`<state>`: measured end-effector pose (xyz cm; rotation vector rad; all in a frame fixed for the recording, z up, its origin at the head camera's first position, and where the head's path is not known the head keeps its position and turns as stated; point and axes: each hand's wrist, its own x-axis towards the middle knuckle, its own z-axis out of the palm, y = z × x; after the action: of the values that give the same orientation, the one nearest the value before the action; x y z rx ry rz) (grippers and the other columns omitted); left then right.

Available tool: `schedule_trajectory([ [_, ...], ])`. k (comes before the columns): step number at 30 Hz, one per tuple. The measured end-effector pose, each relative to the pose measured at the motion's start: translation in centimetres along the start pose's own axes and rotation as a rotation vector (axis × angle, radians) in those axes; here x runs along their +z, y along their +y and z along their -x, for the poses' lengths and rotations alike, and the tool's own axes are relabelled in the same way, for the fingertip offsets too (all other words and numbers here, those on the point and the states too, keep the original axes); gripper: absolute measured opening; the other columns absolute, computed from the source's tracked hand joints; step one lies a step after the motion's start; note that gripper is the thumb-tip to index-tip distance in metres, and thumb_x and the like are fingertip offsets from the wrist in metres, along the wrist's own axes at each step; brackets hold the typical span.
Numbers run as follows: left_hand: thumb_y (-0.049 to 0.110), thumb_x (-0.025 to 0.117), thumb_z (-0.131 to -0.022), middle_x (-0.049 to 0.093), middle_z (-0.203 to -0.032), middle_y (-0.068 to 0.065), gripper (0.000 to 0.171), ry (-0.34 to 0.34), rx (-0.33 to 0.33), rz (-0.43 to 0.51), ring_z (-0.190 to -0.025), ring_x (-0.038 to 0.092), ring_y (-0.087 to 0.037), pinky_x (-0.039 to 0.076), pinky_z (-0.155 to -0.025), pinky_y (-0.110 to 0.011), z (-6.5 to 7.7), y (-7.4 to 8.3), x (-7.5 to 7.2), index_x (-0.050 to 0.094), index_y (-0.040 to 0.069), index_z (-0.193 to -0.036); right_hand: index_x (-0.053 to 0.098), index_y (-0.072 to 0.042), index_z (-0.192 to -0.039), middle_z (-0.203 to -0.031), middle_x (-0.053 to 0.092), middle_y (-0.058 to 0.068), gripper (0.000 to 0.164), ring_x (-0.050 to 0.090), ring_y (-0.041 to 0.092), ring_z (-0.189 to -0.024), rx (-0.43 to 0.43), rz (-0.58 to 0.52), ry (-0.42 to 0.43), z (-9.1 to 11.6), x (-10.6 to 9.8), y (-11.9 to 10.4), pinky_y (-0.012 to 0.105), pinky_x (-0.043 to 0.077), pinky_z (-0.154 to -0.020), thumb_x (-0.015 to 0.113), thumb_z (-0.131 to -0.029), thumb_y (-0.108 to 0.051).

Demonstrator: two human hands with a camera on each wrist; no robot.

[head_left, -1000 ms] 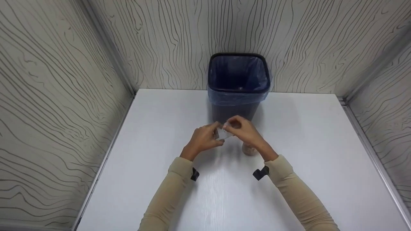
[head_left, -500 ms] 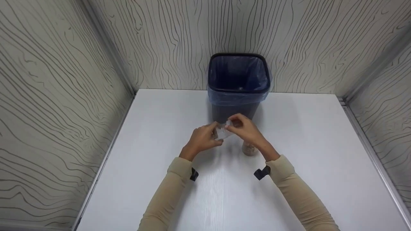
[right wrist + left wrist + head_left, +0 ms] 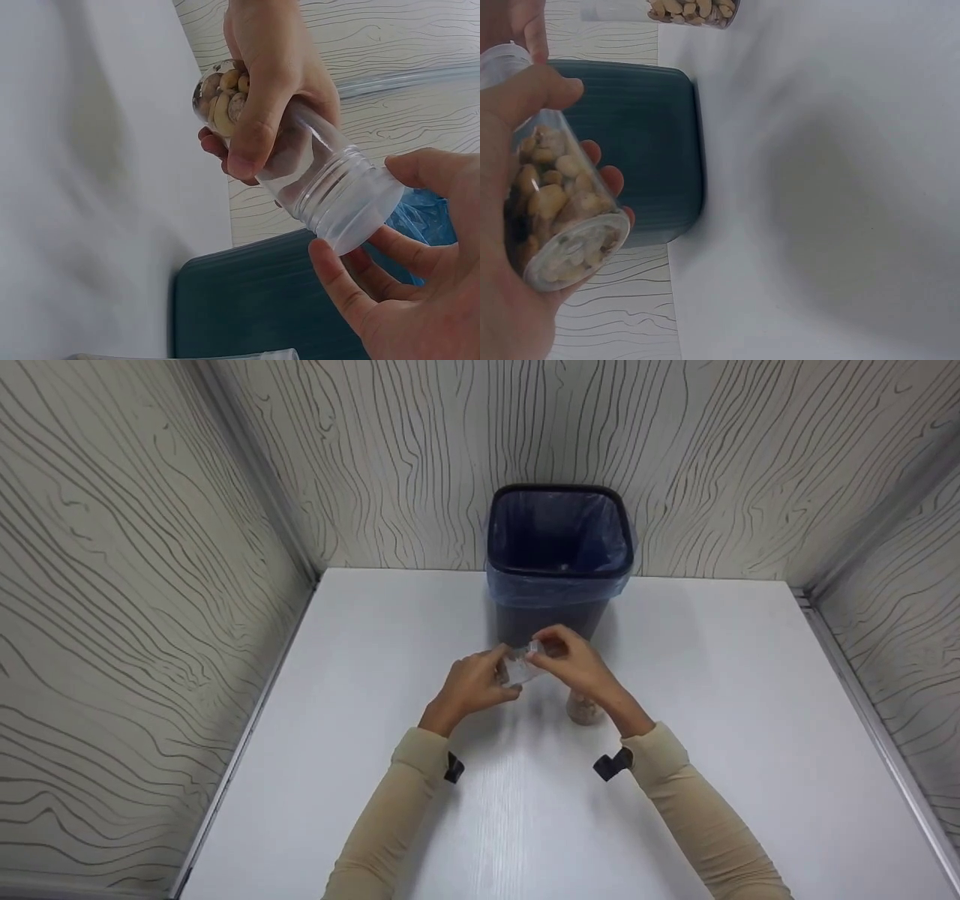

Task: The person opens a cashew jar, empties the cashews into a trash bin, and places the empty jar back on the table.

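Since a second ago, the right hand (image 3: 579, 667) has been shifting slightly up the head view at the mouth of a clear jar (image 3: 304, 157), bringing a translucent lid (image 3: 360, 214) more plainly into sight between its fingertips, while the left hand (image 3: 472, 681) is staying nearly in place. The jar is lying between the two hands, above the tabletop (image 3: 487, 840), tilting so that its capped end is pointing toward the right hand. The left hand is wrapping its thumb and fingers around the jar's body, covering much of its middle, and the base is showing past the palm in the left wrist view. Nuts (image 3: 225, 97) are gathering at that base end, with the jar's neck looking clear. The right hand is pinching the lid by its edge, thumb on one side and fingers on the other; how tightly the lid is sitting on the neck, one cannot tell. A second jar (image 3: 583, 711), also holding nuts, is standing on the tabletop below the right wrist, partly hidden by it. Just beyond the hands, a dark bin (image 3: 551, 619) is standing near the back wall (image 3: 390, 472), with a blue liner (image 3: 555, 591) folding over its rim.
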<state>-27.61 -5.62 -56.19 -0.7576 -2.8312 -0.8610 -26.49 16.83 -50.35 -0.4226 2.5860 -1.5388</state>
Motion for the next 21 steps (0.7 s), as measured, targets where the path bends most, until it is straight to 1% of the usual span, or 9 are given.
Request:
schedule_trajectory([
  [5, 0.035, 0.08, -0.086, 0.072, -0.088, 0.0, 0.046, 0.001, -0.005, 0.005, -0.069, 0.06, -0.012, 0.049, -0.061, -0.031, -0.07, -0.13, 0.08, 0.066, 0.012, -0.123, 0.063, -0.003, -0.136, -0.137, 0.065, 0.019, 0.047, 0.066, 0.037, -0.124, 0.011, -0.008, 0.003, 0.1, -0.06, -0.08, 0.051, 0.055, -0.106, 0.076, -0.099, -0.028],
  [9, 0.036, 0.08, -0.086, 0.072, -0.088, 0.001, 0.045, 0.007, -0.006, 0.002, -0.07, 0.061, -0.012, 0.05, -0.062, -0.031, -0.1, -0.14, 0.09, 0.065, 0.014, -0.121, 0.063, -0.002, -0.136, -0.137, 0.064, 0.02, 0.047, 0.067, 0.036, -0.124, 0.007, -0.012, 0.006, 0.06, -0.08, -0.03, 0.051, 0.055, -0.106, 0.077, -0.098, -0.027],
  [16, 0.036, 0.081, -0.086, 0.073, -0.09, -0.001, 0.047, 0.0, -0.016, 0.01, -0.073, 0.063, -0.014, 0.051, -0.063, -0.033, -0.05, -0.04, -0.05, 0.066, 0.011, -0.123, 0.062, -0.001, -0.136, -0.136, 0.064, 0.021, 0.047, 0.066, 0.036, -0.123, -0.001, -0.035, 0.005, -0.03, -0.24, 0.24, 0.05, 0.055, -0.105, 0.076, -0.099, -0.026],
  [21, 0.037, 0.082, -0.086, 0.074, -0.092, -0.002, 0.047, 0.001, -0.023, -0.005, -0.074, 0.064, -0.015, 0.052, -0.064, -0.034, -0.01, 0.04, -0.15, 0.065, 0.013, -0.122, 0.062, -0.001, -0.136, -0.135, 0.065, 0.021, 0.047, 0.067, 0.036, -0.123, 0.001, -0.059, 0.002, 0.0, -0.3, 0.33, 0.048, 0.056, -0.102, 0.076, -0.099, -0.027],
])
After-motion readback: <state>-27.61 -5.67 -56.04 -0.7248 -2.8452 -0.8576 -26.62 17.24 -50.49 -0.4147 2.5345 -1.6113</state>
